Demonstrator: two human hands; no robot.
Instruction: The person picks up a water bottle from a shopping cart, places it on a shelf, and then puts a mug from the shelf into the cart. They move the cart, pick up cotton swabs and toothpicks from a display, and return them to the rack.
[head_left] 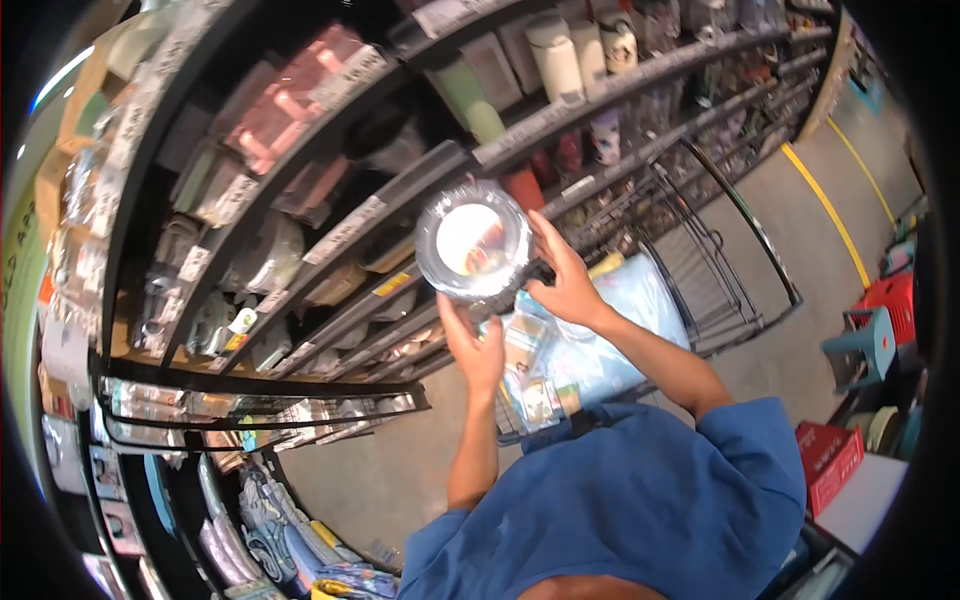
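A round grey container [428,243] in shiny clear wrap, with a white picture label [468,240] on top, is held up before the shelves. My left hand [474,350] grips its lower edge from below. On its right side my right hand [562,272] holds it, with something dark and bunched by the fingers. Beneath my hands stands a wire cart [720,290] with a light blue plastic bag [625,325] and small packets [540,400] in it.
Price-tagged shelves [350,225] with boxes, bottles [553,55] and tumblers curve across the left and top. Folded textiles [290,530] are at lower left. At right are a teal stool [868,347], a red box [828,465] and yellow floor lines [825,210].
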